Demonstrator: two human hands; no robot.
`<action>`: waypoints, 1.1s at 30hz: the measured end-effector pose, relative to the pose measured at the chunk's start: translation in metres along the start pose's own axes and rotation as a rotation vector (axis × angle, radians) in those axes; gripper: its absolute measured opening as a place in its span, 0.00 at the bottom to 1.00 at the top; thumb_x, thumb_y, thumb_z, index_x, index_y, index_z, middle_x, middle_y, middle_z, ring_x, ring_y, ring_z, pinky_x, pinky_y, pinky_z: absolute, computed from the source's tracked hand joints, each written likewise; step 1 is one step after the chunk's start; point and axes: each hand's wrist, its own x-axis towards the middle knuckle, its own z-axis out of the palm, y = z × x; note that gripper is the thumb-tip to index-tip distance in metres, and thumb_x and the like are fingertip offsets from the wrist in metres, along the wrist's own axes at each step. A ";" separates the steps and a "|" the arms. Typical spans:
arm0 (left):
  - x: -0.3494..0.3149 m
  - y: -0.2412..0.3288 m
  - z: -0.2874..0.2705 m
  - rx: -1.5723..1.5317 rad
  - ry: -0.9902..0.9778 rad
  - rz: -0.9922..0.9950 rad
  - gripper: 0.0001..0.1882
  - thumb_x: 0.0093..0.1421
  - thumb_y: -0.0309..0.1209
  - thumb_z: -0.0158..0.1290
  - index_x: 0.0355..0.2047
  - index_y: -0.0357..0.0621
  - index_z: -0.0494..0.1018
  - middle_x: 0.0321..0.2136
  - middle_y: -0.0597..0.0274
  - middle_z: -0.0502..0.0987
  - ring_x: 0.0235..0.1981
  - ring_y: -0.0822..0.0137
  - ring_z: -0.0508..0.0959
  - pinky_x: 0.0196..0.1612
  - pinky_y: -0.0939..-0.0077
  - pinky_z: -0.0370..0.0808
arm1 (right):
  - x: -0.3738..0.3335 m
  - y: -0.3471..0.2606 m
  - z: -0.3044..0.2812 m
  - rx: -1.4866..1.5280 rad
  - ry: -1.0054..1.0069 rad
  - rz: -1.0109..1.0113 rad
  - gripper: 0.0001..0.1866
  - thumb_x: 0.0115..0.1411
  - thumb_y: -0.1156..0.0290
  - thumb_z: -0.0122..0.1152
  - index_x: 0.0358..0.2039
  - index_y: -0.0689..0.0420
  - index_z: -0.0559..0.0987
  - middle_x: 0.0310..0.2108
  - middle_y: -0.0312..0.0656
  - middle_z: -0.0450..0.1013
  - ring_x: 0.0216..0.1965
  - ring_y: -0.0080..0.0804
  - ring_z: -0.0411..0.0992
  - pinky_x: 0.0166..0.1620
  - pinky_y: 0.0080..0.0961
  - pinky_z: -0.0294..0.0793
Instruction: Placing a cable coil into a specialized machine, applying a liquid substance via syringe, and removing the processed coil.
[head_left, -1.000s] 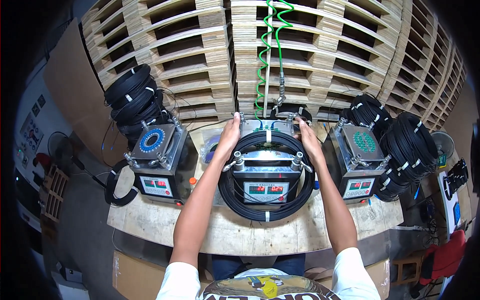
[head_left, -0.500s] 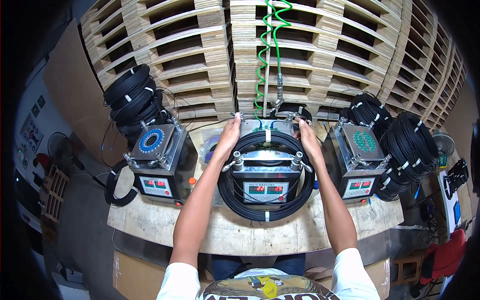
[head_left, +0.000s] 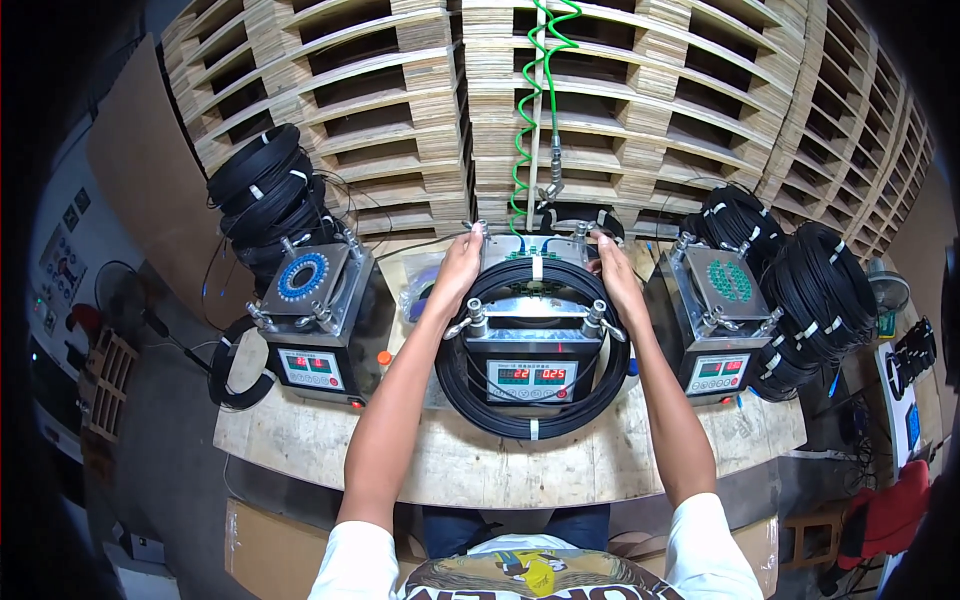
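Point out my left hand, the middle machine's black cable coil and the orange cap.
Left hand (head_left: 459,271): head view, near thumb's base.
Black cable coil (head_left: 488,416): head view, ring's lower left.
Orange cap (head_left: 384,357): head view, top.

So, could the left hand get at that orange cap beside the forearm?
Probably yes: the orange cap shows uncovered, just left of the left forearm. But the left hand is up at the rear of the middle machine, so it would have to draw back first.

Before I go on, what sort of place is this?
Probably a cable workshop: bench machines with lit displays, coils of black cable, and tall stacks of wooden pallets behind.
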 end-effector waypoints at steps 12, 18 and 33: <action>-0.001 0.001 0.001 -0.048 -0.013 -0.022 0.42 0.70 0.62 0.38 0.55 0.28 0.71 0.37 0.55 0.77 0.38 0.66 0.74 0.47 0.72 0.71 | -0.002 -0.005 -0.003 -0.034 -0.031 0.055 0.30 0.75 0.46 0.38 0.63 0.56 0.72 0.41 0.40 0.76 0.33 0.22 0.68 0.42 0.21 0.70; -0.004 0.005 -0.002 -0.034 0.001 -0.035 0.41 0.69 0.61 0.42 0.56 0.28 0.70 0.36 0.56 0.77 0.37 0.67 0.73 0.46 0.73 0.71 | -0.009 -0.021 0.001 -0.025 0.018 0.023 0.31 0.75 0.48 0.39 0.61 0.61 0.73 0.37 0.37 0.74 0.32 0.23 0.69 0.40 0.21 0.70; 0.006 -0.009 -0.001 -0.021 -0.023 -0.022 0.45 0.69 0.64 0.37 0.59 0.27 0.68 0.55 0.38 0.74 0.60 0.51 0.71 0.63 0.65 0.63 | -0.006 -0.016 0.000 -0.015 -0.037 0.089 0.30 0.74 0.46 0.42 0.64 0.55 0.72 0.37 0.36 0.74 0.33 0.21 0.67 0.43 0.19 0.69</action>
